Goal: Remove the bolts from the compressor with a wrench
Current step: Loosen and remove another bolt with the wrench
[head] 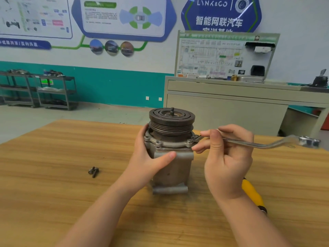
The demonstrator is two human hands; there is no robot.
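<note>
While the left hand (151,157) is bracing the compressor (171,150), the right hand (229,154) is pinching the wrench (263,144) loosely, risking slipping off the bolt (195,138).

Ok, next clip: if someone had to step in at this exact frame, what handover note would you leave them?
Left hand: wrapped round the compressor, steadying it upright on the wooden table.
Right hand: pinches the wrench, whose near end sits at a flange bolt on the compressor's right side.
Done: two loose bolts lie on the table to the left.
Left: bolts at the front of the flange are still seated; the one under the wrench is not out yet. The far side of the flange is hidden.
A yellow-handled tool lies beneath the right wrist.
</note>
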